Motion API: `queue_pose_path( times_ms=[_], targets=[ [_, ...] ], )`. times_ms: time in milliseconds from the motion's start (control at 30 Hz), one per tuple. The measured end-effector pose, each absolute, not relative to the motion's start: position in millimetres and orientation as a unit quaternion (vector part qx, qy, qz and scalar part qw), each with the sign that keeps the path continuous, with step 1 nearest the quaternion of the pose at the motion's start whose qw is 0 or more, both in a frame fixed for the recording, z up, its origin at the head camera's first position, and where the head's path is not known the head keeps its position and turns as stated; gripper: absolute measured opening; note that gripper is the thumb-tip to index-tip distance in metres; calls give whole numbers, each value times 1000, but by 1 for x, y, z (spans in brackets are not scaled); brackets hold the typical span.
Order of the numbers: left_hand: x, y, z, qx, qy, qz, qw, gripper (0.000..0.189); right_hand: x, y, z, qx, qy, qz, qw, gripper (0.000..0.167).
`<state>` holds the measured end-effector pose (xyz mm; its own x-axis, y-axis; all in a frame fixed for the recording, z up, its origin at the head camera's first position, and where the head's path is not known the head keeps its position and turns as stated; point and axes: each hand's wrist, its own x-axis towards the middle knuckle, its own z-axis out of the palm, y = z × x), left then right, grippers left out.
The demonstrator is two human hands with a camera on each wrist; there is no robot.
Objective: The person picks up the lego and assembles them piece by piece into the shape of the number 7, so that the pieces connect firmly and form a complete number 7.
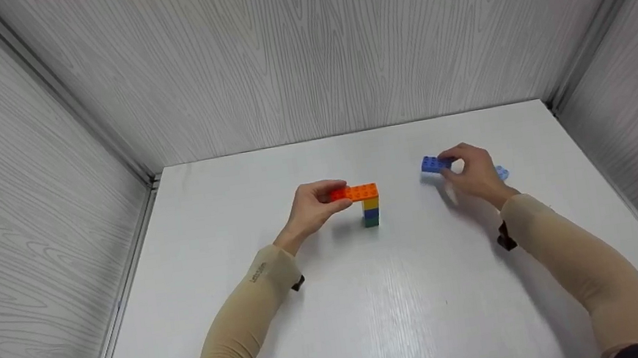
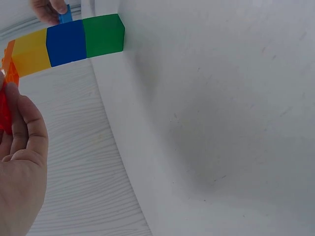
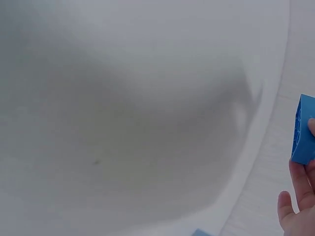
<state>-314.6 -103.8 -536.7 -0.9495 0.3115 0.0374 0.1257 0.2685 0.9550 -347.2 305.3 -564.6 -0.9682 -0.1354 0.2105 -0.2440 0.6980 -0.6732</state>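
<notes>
While the right hand (image 1: 472, 174) pinches a blue brick (image 1: 432, 164): thumb and fingertips grip its right end, and the brick is off the tabletop (image 1: 395, 286), studs up, with its shadow falling apart from it.
Blue brick's long axis: roughly side to side, the free end pointing left, towards the side where the stack stands.
Left hand (image 1: 312, 207): pinching a red brick (image 1: 338, 193) between thumb and fingers at the left end of the top row; I cannot tell how that brick joins its neighbour.
Top row: an orange brick (image 1: 364, 192) lying side to side, about in line with the blue brick's length, its right end over the column and its left end reaching out past it.
Column: upright, with a yellow block (image 1: 370, 203) under the orange, then a dark blue block (image 1: 371, 213), then a green block (image 1: 371, 221) at the foot.
Key relation: the stack lies left of the blue brick and nearer the person, with bare tabletop between; the left hand is the closer one to it.
Light blue brick (image 1: 501, 172): on the tabletop, right of the right hand and partly hidden by it.
Back wall (image 1: 314, 50): beyond everything, grey wood grain.
</notes>
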Motion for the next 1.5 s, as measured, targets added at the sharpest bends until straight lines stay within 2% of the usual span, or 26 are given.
queue_pose_path(
  times_ms=[367,933,1200,1500],
  targets=[
    [-313,-103,-537,144,782,602,77,43,-338,272,-543,173,-899,384,117,27],
    [-313,-105,-537,133,786,599,81,43,-320,214,-507,248,-866,426,88,28],
    [-312,-104,-537,131,787,597,81,44,-315,184,-505,304,-837,448,83,26],
    [-312,-104,-537,169,776,604,68,45,-314,159,-512,346,-817,454,77,26]
  ],
)
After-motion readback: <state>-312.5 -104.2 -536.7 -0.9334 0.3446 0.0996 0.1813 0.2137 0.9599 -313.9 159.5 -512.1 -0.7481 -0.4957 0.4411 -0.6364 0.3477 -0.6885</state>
